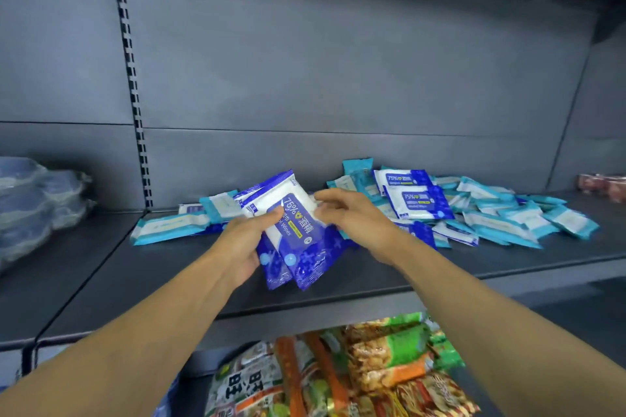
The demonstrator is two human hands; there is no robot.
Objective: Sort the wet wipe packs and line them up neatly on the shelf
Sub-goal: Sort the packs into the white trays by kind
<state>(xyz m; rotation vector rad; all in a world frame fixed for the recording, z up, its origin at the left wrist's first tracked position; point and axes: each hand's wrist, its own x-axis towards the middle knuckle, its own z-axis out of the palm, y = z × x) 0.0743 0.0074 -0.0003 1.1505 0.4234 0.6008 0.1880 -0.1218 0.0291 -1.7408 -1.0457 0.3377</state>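
A stack of dark blue wipe packs point(298, 234) is being gripped by the left hand point(241, 247) and steadied by the right hand point(345, 213) above the shelf point(101, 267). Behind, a mixed pile point(491, 213) is lying unsorted; no neat row is being formed yet.

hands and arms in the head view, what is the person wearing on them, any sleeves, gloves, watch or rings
Nothing worn shows. Both forearms are bare up to the frame's lower edge, with no sleeve cuff in view. The left hand and right hand have no gloves, and no watch, bracelet or ring is visible on the wrists or the fingers that show.
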